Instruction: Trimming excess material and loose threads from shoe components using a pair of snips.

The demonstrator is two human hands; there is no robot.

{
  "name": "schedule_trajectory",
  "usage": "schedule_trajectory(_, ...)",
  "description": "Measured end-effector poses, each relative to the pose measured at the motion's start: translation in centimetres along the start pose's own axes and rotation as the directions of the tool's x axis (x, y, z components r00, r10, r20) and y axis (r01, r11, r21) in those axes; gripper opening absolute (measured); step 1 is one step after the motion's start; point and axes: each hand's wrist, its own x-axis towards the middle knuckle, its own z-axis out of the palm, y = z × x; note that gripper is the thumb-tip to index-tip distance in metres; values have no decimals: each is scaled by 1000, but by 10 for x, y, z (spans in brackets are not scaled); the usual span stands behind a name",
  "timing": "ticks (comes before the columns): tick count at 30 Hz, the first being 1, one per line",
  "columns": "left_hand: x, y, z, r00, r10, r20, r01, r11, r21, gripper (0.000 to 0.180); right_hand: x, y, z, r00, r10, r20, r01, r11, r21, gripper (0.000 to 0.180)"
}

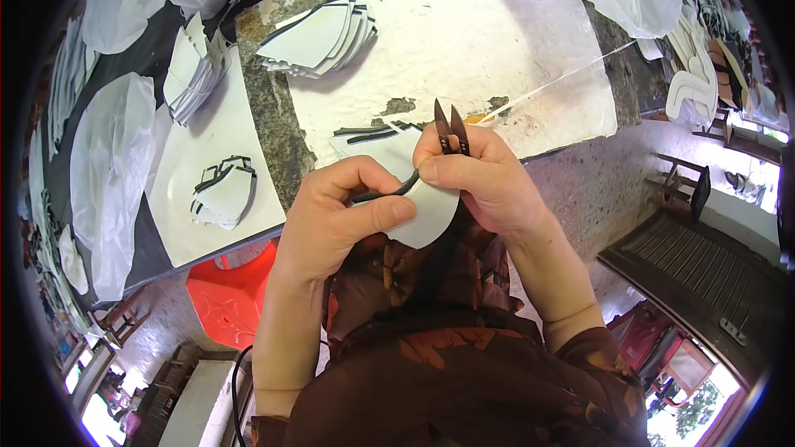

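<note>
head camera looks down on two bare hands working just above the near edge of a stone-topped table [273,108]. left hand [335,215] is curled closed around a white curved cut piece [426,215] with a black trim strip [383,193] along its edge, thumb pressed flat on the white face and fingers wrapped behind, the strip running out between thumb and forefinger. right hand [480,178] is closed around a pair of small black thread snips [448,131], whose two pointed blades stick up out of the fist, slightly parted, tips aimed away from the body; its fingertips also touch the upper edge of the white piece, so both hands meet on it. the piece sits between the hands, in front of the chest, over the table's near edge and a patterned brown garment [431,364]. whether the blades are touching any thread is hard to tell at this size. on the table just beyond the hands lie a few more white pieces with black trim [373,139] on a worn white sheet [480,50]. a fanned stack of similar pieces [319,40] lies at the far left of that sheet, another stack [195,74] further left, and a smaller pile [224,194] rests on a white board [199,141] to the left. clear plastic bags [116,165] lie along the left side, and a red plastic stool [232,294] stands below the table edge
</note>
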Motion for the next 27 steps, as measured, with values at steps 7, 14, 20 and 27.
schedule_trajectory(7,-25,14,-23,987,-64,-145,64,998,1,14,-1,-1,10,984,-111,-138,55,933,-356,15)
schedule_trajectory(14,-80,30,-121,783,306,-542,96,801,591,20,-11,2,6,993,-102,57,117,839,-532,15)
schedule_trajectory(20,-70,36,-104,754,446,-482,94,654,751,38,-4,-1,24,923,-176,343,366,680,-635,11)
schedule_trajectory(27,-33,15,-39,997,-75,-16,73,992,-107,51,-4,-6,23,875,-103,474,415,665,-621,35)
